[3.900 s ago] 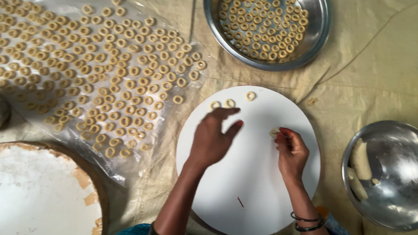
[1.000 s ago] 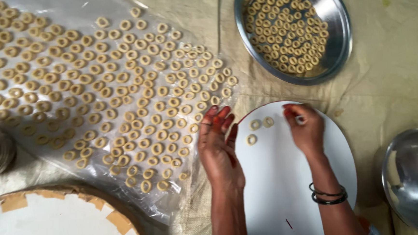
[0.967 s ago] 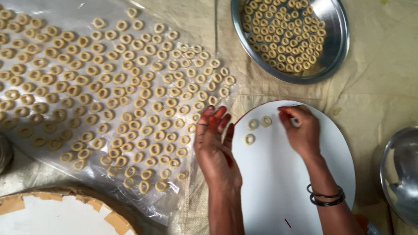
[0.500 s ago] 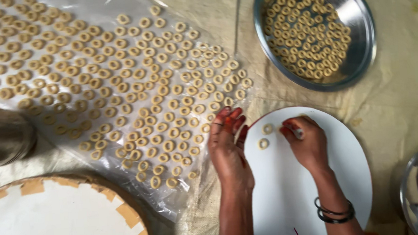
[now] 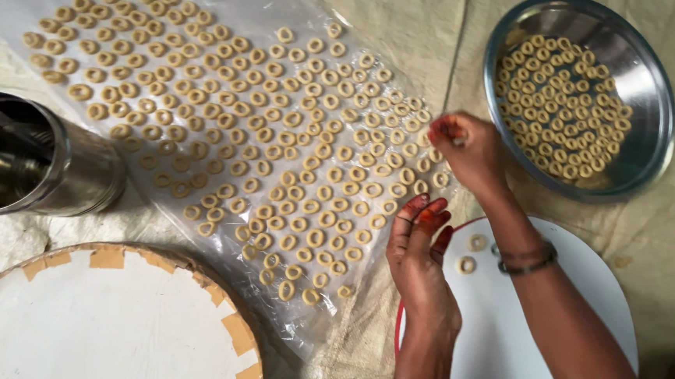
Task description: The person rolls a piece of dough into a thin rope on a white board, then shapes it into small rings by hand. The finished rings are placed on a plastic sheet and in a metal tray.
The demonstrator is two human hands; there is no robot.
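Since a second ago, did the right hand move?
Yes. The right hand went from over the white board up and left to the edge of the plastic sheet of rings.

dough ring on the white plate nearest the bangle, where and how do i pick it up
Pinch the dough ring across its outer rim from straight above. It lies flat on the white plate and looks soft, so a light hold seems best. Come from its right; the left hand crowds its left.
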